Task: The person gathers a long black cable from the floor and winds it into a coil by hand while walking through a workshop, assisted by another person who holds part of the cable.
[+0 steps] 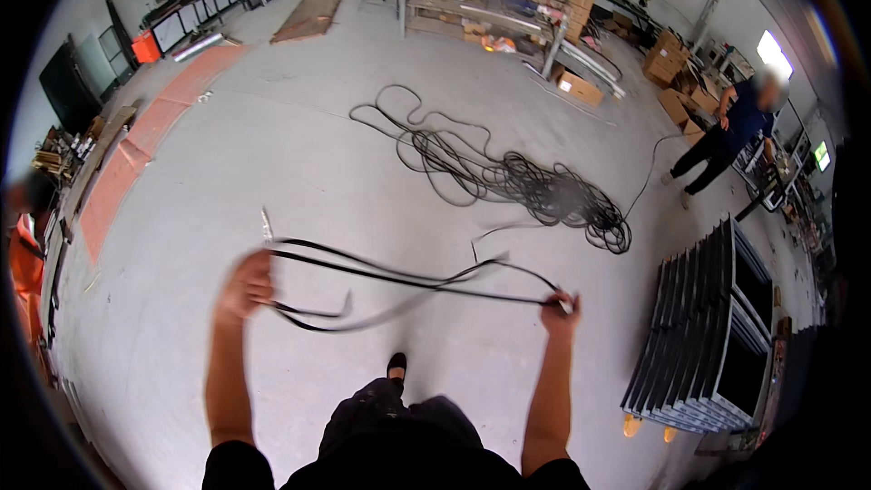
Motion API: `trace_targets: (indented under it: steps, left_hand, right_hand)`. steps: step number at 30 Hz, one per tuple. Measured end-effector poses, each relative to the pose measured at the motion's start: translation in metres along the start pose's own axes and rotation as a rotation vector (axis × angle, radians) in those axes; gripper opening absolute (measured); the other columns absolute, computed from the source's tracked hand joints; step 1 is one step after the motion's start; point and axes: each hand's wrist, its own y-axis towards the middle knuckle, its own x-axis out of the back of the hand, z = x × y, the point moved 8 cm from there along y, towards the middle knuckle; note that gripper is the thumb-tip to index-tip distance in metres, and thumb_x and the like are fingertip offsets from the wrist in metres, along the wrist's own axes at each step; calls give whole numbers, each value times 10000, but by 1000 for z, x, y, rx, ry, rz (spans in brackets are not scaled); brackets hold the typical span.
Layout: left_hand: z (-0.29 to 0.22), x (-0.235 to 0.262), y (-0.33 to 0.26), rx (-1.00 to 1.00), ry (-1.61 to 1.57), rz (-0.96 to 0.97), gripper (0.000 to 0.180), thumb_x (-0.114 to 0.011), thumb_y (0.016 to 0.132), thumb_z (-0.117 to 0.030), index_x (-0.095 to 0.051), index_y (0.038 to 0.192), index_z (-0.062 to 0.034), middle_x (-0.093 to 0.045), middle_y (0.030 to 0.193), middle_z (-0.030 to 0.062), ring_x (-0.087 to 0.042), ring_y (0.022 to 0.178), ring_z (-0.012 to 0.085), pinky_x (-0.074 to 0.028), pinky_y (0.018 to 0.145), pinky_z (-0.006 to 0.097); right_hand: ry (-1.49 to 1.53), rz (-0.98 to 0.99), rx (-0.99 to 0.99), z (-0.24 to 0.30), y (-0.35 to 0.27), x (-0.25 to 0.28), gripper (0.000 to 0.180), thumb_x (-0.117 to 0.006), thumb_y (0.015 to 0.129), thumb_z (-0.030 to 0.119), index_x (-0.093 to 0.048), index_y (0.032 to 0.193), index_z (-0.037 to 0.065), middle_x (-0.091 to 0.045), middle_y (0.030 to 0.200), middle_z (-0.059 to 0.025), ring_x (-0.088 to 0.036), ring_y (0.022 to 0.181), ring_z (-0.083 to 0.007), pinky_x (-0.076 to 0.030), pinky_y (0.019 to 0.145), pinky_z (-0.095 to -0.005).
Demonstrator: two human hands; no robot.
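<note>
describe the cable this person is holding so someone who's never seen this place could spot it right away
Start at the big tangled heap of black cable on the grey concrete floor. Nearer the camera, black cable loops stretch in the air between the left hand and right hand. Unlike the heap, they hang off the floor.

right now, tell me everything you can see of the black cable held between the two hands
The black cable is thin, flexible and rubbery-looking, gathered into several long loose strands. It stretches roughly level between the left hand and the right hand, both closed on it, above the grey concrete floor. Loops sag below near the left hand. It is motion-blurred, so finer detail is unclear.
</note>
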Motion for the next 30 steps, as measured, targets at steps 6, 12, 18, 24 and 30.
trace_targets:
  steps: [6,12,18,24,30]
  left_hand:
    - [-162,267,-310,-784,-568,-954,352,-430,925,-274,-343,602,-165,-188,448,-43,-158,354,68,-198,334,224]
    - [-95,301,-316,-696,-561,-1074,317,-517,882,-232,-379,604,-167,-293,459,-39,-258,388,82,-248,355,226]
    - [193,35,-114,95,-60,60,246,-479,808,-92,-531,973,83,-590,863,109,-559,793,179,-464,762,291]
    - [239,-155,-207,665,-276,440,319,-408,917,-344,-486,825,-48,-319,525,-52,-305,425,38,-299,443,221]
    - [166,-85,-264,537,44,412,234,-431,903,-182,-421,681,-108,-276,518,-94,-223,417,5,-168,362,173]
  right_hand:
    - [-85,-181,644,307,-117,122,365,-595,756,275,-364,492,173,-441,489,21,-476,458,-132,-440,458,-259]
    - [-582,-124,992,301,-250,101,340,-500,889,304,-442,596,142,-294,441,37,-299,380,-96,-270,365,-221]
    - [-1249,307,-46,-155,-282,105,336,-505,894,307,-520,988,-15,-517,756,-50,-528,694,-161,-481,766,-373]
    - [-589,457,-281,-242,-276,59,471,-562,843,356,-486,1103,-29,-547,827,-58,-518,719,-141,-454,647,-255]
    - [-205,33,-391,-188,-238,105,450,-590,798,453,-482,833,18,-511,685,-18,-463,551,-119,-414,556,-227]
